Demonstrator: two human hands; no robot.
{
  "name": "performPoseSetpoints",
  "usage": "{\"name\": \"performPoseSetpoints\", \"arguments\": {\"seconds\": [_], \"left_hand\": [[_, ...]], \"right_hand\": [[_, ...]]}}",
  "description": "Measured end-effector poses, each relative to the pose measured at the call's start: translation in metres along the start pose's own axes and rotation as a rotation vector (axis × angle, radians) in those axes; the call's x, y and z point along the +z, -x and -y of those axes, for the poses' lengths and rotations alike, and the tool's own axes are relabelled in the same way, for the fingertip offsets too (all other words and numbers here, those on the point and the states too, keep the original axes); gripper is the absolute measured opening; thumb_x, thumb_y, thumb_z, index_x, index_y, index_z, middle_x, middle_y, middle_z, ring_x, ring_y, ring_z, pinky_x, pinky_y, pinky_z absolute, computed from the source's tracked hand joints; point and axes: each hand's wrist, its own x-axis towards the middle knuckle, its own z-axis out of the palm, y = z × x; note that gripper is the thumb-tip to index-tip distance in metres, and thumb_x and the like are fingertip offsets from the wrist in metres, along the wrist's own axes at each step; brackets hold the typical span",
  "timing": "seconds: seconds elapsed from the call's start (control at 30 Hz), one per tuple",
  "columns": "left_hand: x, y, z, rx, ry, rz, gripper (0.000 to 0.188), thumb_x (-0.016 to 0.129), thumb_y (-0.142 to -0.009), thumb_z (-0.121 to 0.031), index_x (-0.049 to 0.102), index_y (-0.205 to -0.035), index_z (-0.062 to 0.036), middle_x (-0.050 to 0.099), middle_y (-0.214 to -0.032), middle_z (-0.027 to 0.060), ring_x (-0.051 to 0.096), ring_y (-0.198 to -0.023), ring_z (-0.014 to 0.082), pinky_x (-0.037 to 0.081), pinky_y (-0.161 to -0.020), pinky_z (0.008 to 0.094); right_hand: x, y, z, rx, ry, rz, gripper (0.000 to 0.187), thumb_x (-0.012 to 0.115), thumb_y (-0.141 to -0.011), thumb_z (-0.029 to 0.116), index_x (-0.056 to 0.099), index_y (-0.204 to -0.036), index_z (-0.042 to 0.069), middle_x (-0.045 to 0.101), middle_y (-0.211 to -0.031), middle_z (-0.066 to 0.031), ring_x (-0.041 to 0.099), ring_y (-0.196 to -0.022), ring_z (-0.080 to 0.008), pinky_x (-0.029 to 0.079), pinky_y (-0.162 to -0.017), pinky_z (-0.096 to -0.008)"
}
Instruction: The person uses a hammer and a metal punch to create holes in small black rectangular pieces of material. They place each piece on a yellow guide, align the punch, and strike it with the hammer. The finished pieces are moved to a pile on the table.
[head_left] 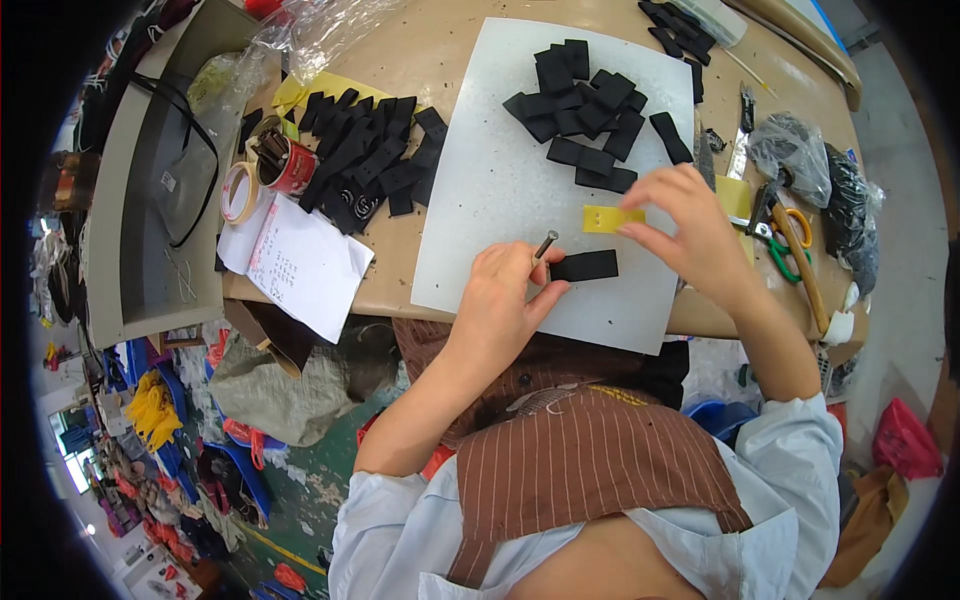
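Note:
My left hand [500,297] is closed around a metal punch [547,242], whose round top sticks up above the fingers. Beside its thumb lies a flat black strip [592,265] on the white board [470,190]; the strip's left end is hidden by that hand. A small yellow template [602,218] with little holes rests just beyond the strip. Over the template's right end hovers my right hand [690,225], thumb and forefinger apart with nothing visible between them. Farther back on the board is a heap of folded black pieces [580,105], with one separate black piece [671,138] to its right.
Left of the board are more black strips [375,150], a red tin [292,168], a tape roll [238,193] and an open notebook [305,265]. On the right lie a hammer [797,255], scissors [785,245], a box cutter [743,130] and plastic bags [792,150].

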Motion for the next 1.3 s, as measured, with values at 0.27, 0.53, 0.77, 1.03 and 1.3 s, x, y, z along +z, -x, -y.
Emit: {"name": "performPoseSetpoints", "arguments": {"seconds": [0.27,0.53,0.77,1.03,1.3], "left_hand": [[0.0,-0.003,0.001,-0.034,0.043,0.013,0.038,0.081,-0.071,-0.005,0.044,-0.08,-0.0053,0.071,-0.094,0.0072,0.061,-0.079,0.0259,0.049,-0.074,0.0374],[-0.001,0.0,0.002,-0.037,-0.004,0.016,0.038,0.081,-0.071,-0.006,0.046,-0.083,-0.0046,0.068,-0.087,0.0065,0.059,-0.078,0.0281,0.049,-0.073,0.0383],[0.0,0.0,0.003,-0.004,0.02,-0.012,0.037,0.081,-0.071,-0.006,0.046,-0.083,-0.0055,0.071,-0.099,0.0064,0.062,-0.078,0.0246,0.049,-0.076,0.0361],[0.001,0.0,0.005,-0.007,0.013,-0.007,0.037,0.082,-0.071,-0.007,0.046,-0.08,-0.0064,0.072,-0.098,0.0043,0.063,-0.076,0.0221,0.049,-0.079,0.0356],[0.0,-0.001,0.002,-0.026,0.024,-0.002,0.037,0.081,-0.071,-0.005,0.045,-0.079,-0.006,0.072,-0.095,0.0062,0.063,-0.078,0.0235,0.049,-0.078,0.0354]], "right_hand": [[0.002,-0.031,0.012,0.187,-0.164,0.191,0.016,0.072,-0.081,0.012,0.065,-0.088,-0.001,0.065,-0.076,-0.0113,0.061,-0.065,-0.0242,0.049,-0.063,-0.034],[0.01,-0.017,0.047,0.495,-0.568,0.351,0.023,0.066,-0.091,0.015,0.067,-0.107,-0.002,0.067,-0.072,-0.009,0.057,-0.056,-0.0113,0.046,-0.05,-0.027],[0.025,-0.009,0.05,0.541,-0.5,0.255,0.017,0.07,-0.088,0.014,0.064,-0.087,-0.002,0.066,-0.066,-0.0092,0.056,-0.051,-0.0119,0.044,-0.048,-0.0275],[0.027,-0.008,0.045,0.527,-0.529,0.272,0.017,0.071,-0.086,0.014,0.065,-0.088,-0.002,0.062,-0.062,-0.0067,0.054,-0.051,-0.0097,0.042,-0.049,-0.026],[-0.003,0.014,0.014,0.062,-0.206,-0.002,0.027,0.078,-0.075,0.01,0.07,-0.101,0.008,0.063,-0.091,-0.0081,0.062,-0.073,-0.0206,0.051,-0.064,-0.0315]]}}
